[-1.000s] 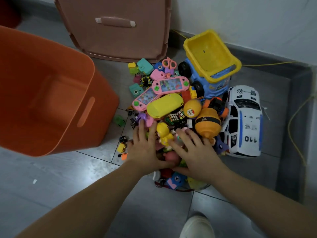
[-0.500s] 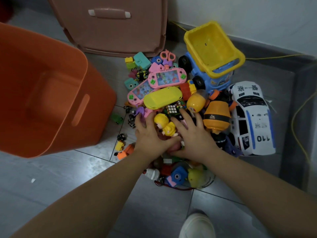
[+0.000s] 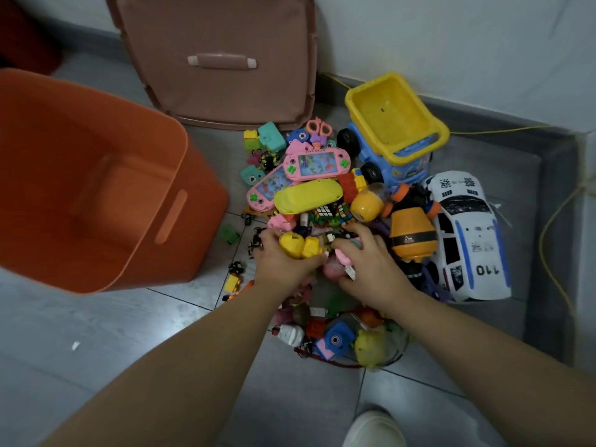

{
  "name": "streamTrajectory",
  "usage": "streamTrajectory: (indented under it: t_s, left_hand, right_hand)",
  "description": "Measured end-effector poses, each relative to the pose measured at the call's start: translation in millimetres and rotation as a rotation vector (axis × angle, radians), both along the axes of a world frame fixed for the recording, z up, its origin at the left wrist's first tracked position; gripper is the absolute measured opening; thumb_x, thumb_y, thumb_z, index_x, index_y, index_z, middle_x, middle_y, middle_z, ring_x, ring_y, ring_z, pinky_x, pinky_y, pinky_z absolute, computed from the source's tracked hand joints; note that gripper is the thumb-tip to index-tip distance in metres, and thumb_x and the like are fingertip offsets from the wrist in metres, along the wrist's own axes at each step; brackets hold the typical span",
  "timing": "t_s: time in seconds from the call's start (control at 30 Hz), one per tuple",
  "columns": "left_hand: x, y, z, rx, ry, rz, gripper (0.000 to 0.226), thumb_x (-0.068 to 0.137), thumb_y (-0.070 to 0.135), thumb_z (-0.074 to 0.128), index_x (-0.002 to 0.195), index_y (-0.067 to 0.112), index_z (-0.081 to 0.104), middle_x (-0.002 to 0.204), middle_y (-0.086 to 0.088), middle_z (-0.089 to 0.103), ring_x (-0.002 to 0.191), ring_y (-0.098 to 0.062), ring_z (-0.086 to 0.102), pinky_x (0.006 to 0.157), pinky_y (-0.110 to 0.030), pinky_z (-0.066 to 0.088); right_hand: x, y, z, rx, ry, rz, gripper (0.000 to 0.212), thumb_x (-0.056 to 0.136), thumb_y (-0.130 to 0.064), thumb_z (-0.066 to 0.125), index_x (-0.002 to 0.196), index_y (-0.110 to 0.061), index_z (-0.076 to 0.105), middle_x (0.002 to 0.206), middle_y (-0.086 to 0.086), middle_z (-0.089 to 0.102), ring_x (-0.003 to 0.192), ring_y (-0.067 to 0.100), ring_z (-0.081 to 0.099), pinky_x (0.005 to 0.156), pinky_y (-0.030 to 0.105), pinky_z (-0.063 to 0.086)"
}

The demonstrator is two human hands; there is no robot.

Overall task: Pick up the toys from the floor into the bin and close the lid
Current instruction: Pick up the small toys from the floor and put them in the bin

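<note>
Scooping from the middle of the toy pile [image 3: 308,195], heaped on the floor just right of the orange bin [image 3: 200,227]. Gripping a yellow figure [image 3: 300,246] with the left hand [image 3: 283,266], fingers curled round it. Clutching small pink pieces [image 3: 342,258] with the right hand [image 3: 371,269], fingers bent over them; impossible to tell how many. No toys visible inside the bin.

Probably light, hard plastic throughout: smooth, stiff, and apt to spill from an overfull handful. Better taken in modest loads, palms cupped underneath. Lift the 2 bulky ones, the police car [image 3: 467,233] and the dump truck [image 3: 396,133], 1 at a time by the body, not by wheels or tipping bed. Leave the lid [image 3: 219,101], propped against the wall behind the bin, for last.
</note>
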State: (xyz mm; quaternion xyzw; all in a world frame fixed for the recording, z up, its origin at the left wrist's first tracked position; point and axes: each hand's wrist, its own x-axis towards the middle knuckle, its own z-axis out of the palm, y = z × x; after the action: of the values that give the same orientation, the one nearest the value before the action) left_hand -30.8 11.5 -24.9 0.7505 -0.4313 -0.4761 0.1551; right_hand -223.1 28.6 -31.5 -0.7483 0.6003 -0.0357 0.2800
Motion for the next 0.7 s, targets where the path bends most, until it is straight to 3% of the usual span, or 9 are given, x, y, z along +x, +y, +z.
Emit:
streamTrajectory:
  t_s: [0.13,0.3,0.4,0.5,0.6,0.7]
  left_hand:
    - [9.8,2.7,4.5,-0.023,0.034,0.055,0.092,0.053,0.056,0.093,0.117,0.029,0.032,0.118,-0.004,0.055,0.103,-0.026,0.059,0.087,-0.044,0.053]
    - [21.4,5.2,21.0,-0.066,0.095,0.107,0.088,0.056,0.051,0.094,0.114,0.027,0.032,0.108,0.000,0.056,0.094,-0.024,0.062,0.081,-0.051,0.055]
    - [27.0,9.8,31.5,-0.102,0.096,0.075,0.090,0.054,0.054,0.093,0.114,0.029,0.030,0.116,-0.004,0.056,0.099,-0.025,0.062,0.082,-0.046,0.054]
    - [28.1,9.4,47.0,-0.138,0.115,0.052,0.087,0.060,0.048,0.093,0.117,0.027,0.030,0.115,-0.002,0.055,0.091,-0.020,0.063,0.066,-0.034,0.054]
    - [28.2,5.4,67.5,-0.198,0.133,0.032,0.086,0.062,0.046,0.093,0.118,0.026,0.031,0.115,0.001,0.055,0.095,-0.019,0.061,0.073,-0.034,0.051]
    - [30.9,-1.3,89.0,-0.248,0.159,0.018,0.085,0.064,0.046,0.092,0.119,0.026,0.030,0.110,0.008,0.050,0.096,-0.015,0.059,0.073,-0.033,0.047]
  right_hand:
    - [-3.7,1.3,6.3,-0.030,-0.091,-0.046,0.050,0.082,-0.008,0.071,0.128,-0.024,0.058,0.136,0.009,0.044,0.112,0.041,0.050,0.087,0.055,0.049]
    - [-2.1,3.3,24.0,-0.054,-0.176,-0.093,0.048,0.085,-0.005,0.069,0.128,-0.023,0.058,0.130,0.004,0.046,0.115,0.031,0.051,0.088,0.048,0.050]
    - [-2.3,4.0,40.4,-0.041,-0.233,-0.155,0.048,0.087,-0.004,0.070,0.129,-0.023,0.057,0.132,0.000,0.045,0.116,0.023,0.050,0.092,0.036,0.046]
    - [-1.7,-0.1,60.4,-0.039,-0.298,-0.218,0.048,0.089,-0.006,0.069,0.131,-0.026,0.056,0.135,-0.002,0.045,0.115,0.020,0.048,0.090,0.026,0.039]
    - [2.6,-8.1,84.7,-0.060,-0.329,-0.238,0.048,0.088,-0.007,0.069,0.129,-0.029,0.056,0.133,-0.005,0.046,0.111,0.014,0.047,0.081,0.016,0.035]
    - [9.2,-18.6,111.2,-0.092,-0.333,-0.201,0.046,0.087,-0.006,0.068,0.125,-0.029,0.057,0.130,-0.006,0.047,0.109,0.011,0.045,0.082,0.020,0.034]
